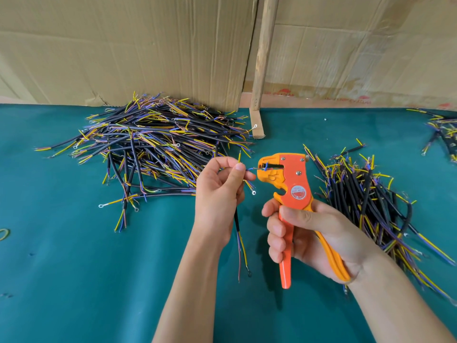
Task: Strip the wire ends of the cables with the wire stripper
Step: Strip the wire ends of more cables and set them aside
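Orange stripper: wire stripper [291, 184] gripped by right hand [311, 233], fingers wrapped round both handles.
Left hand: left hand [217, 191] pinches a cable [238, 222], blue wire end in the stripper's head.
Piles: cable heaps [153, 144] far left, more right.

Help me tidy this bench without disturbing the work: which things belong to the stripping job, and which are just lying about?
In the job:
- wire stripper, gripped by right hand
- cable, pinched by left hand
- cable piles, left and right

Lying about:
- wooden stick
- cardboard sheets
- rubber band
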A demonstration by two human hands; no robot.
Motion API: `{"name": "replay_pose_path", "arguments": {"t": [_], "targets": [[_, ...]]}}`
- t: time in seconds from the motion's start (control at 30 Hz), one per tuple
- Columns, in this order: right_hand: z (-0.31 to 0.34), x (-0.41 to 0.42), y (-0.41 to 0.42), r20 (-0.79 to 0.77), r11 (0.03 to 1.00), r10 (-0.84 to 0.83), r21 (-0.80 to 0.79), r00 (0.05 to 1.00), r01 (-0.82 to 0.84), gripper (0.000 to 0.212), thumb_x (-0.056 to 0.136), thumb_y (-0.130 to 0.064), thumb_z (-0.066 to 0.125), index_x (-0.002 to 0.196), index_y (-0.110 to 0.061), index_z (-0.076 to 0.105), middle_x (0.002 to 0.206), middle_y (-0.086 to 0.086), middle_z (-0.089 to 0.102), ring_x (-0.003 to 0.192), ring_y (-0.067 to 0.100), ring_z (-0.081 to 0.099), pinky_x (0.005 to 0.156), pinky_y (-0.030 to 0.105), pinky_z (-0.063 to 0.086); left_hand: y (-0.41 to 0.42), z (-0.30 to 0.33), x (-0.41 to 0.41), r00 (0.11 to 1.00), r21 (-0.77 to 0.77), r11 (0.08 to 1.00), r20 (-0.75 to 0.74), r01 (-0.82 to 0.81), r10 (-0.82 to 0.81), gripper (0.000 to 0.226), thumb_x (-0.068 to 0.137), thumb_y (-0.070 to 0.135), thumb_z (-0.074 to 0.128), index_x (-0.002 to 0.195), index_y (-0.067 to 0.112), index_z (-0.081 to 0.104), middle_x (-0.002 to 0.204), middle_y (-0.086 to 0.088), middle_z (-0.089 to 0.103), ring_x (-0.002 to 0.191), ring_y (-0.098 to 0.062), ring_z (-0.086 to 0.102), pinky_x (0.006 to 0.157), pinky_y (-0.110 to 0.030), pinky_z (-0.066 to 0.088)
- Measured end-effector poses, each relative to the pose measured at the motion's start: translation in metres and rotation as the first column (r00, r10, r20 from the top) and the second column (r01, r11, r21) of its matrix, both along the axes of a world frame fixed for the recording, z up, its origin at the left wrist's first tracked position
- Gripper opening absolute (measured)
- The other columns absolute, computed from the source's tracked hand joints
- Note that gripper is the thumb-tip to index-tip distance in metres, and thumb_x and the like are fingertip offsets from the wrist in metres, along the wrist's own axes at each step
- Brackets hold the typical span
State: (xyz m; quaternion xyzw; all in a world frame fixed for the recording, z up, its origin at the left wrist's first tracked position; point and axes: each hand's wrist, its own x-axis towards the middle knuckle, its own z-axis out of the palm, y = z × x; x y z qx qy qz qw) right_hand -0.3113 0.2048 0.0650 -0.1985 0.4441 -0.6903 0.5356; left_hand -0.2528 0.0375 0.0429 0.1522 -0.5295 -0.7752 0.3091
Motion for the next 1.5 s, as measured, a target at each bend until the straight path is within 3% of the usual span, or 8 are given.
{"name": "replay_pose_path", "arguments": {"t": [0.3,0.47,0.6,0.73,0.87,1.1,1.3,1.5], "targets": [[0.001,0.003,-0.001,0.039,0.997,-0.071,0.035,0.997,0.07,0.045,0.064,-0.035,0.097,0.087,-0.008,0.069,0.065,0.007,0.05,0.051,0.021,0.049,0.05,0.033,0.046,0.0,-0.001,-0.001,1.0,-0.035,0.999,0.001,0.0,0.0,0.014,0.103,0.002,0.052,0.09,0.01,0.053,0.069,-0.004,0.066,0.051,-0.012,0.031,0.047,-0.02,0.028],[0.003,0.009,-0.011,-0.016,0.979,-0.195,0.057,0.981,0.196,0.047,0.07,-0.032,0.092,0.063,-0.017,0.048,0.053,-0.001,0.031,0.038,0.012,0.031,0.037,0.023,0.033,0.0,-0.003,-0.002,1.0,-0.068,0.998,0.006,0.008,-0.007,0.015,0.103,0.002,0.052,0.089,0.01,0.053,0.067,-0.002,0.063,0.049,-0.011,0.031,0.047,-0.019,0.028],[0.003,0.009,-0.011,-0.008,0.969,-0.241,0.05,0.971,0.241,0.048,0.068,-0.03,0.091,0.065,-0.018,0.044,0.051,-0.002,0.027,0.034,0.009,0.026,0.035,0.018,0.028,0.003,-0.004,-0.003,0.999,-0.096,0.995,0.038,0.029,-0.026,0.015,0.103,0.006,0.054,0.089,0.011,0.054,0.068,-0.003,0.063,0.051,-0.013,0.031,0.049,-0.021,0.028],[0.002,0.006,-0.005,0.085,0.984,-0.156,-0.075,0.984,0.163,0.04,0.061,-0.023,0.096,0.076,-0.013,0.06,0.059,0.003,0.046,0.043,0.016,0.045,0.042,0.027,0.042,0.002,-0.003,-0.003,0.999,-0.066,0.997,0.023,0.043,-0.042,0.014,0.103,0.004,0.052,0.09,0.009,0.053,0.069,-0.004,0.063,0.05,-0.013,0.03,0.047,-0.019,0.027],[0.0,-0.002,-0.004,0.149,0.952,-0.278,-0.092,0.949,0.293,0.048,0.054,-0.013,0.095,0.095,-0.005,0.072,0.08,0.018,0.065,0.061,0.028,0.061,0.058,0.037,0.054,0.001,-0.004,-0.003,0.998,-0.051,0.997,0.016,0.056,-0.055,0.015,0.103,0.005,0.053,0.09,0.012,0.053,0.068,-0.002,0.064,0.05,-0.012,0.03,0.047,-0.018,0.027],[-0.001,-0.011,0.0,0.142,0.901,-0.403,-0.112,0.904,0.419,0.056,0.067,-0.011,0.074,0.12,0.001,0.06,0.127,0.028,0.067,0.092,0.034,0.072,0.076,0.037,0.059,0.003,-0.004,-0.002,0.992,-0.093,0.987,0.037,0.128,-0.125,0.013,0.102,0.007,0.057,0.09,0.012,0.054,0.069,-0.004,0.065,0.051,-0.011,0.034,0.047,-0.017,0.029],[0.002,-0.012,0.002,0.152,0.898,-0.389,-0.156,0.909,0.41,0.054,0.068,-0.01,0.071,0.12,0.002,0.061,0.123,0.029,0.068,0.11,0.039,0.07,0.081,0.037,0.059,0.005,-0.004,0.0,0.982,-0.178,0.968,0.102,0.174,-0.158,0.008,0.094,0.018,0.062,0.087,0.018,0.057,0.068,-0.001,0.067,0.052,-0.012,0.035,0.049,-0.019,0.029],[0.002,-0.01,0.0,0.152,0.891,-0.417,-0.129,0.896,0.436,0.042,0.066,-0.008,0.072,0.106,0.0,0.066,0.1,0.025,0.071,0.096,0.038,0.072,0.079,0.038,0.061,0.008,-0.006,-0.001,0.983,-0.241,0.959,0.143,0.15,-0.118,0.015,0.1,0.008,0.06,0.088,0.016,0.057,0.069,-0.002,0.068,0.049,-0.008,0.041,0.049,-0.017,0.031]]}}
